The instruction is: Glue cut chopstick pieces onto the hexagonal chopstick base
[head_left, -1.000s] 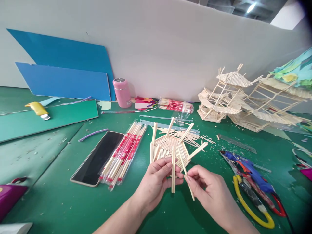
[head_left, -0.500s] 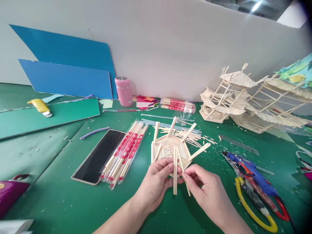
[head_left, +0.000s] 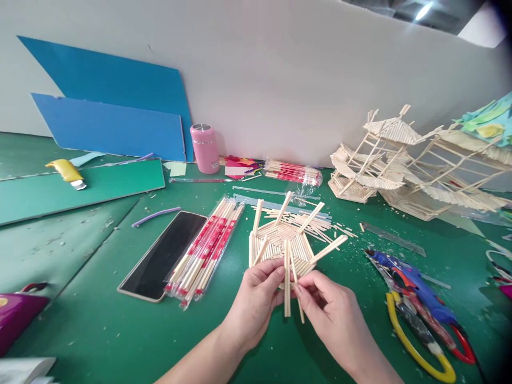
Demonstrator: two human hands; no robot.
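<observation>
In the head view, my left hand [head_left: 264,290] is closed on an upright pair of wooden sticks [head_left: 287,298], thumb along their left side. My right hand [head_left: 330,304] pinches a single thin wooden stick [head_left: 302,312] between thumb and fingers, just right of the pair and nearly alongside it. Behind the hands lies a polygonal base of sticks [head_left: 302,250] laid in rings, with several stick posts [head_left: 311,217] leaning outward from its edge. My fingers hide the near edge of the base and the point where the sticks meet it.
Bagged chopsticks [head_left: 208,245] and a black phone [head_left: 164,256] lie to the left. A blue glue gun [head_left: 412,282] and yellow-handled pliers [head_left: 400,336] are at the right. Loose cut sticks [head_left: 316,226] lie behind the base. Stick pavilion models [head_left: 368,160] and a pink flask [head_left: 205,149] stand farther back.
The single stick in my right hand has swung left at its lower end, closer to the upright pair and more parallel with it. My left hand keeps its hold.
</observation>
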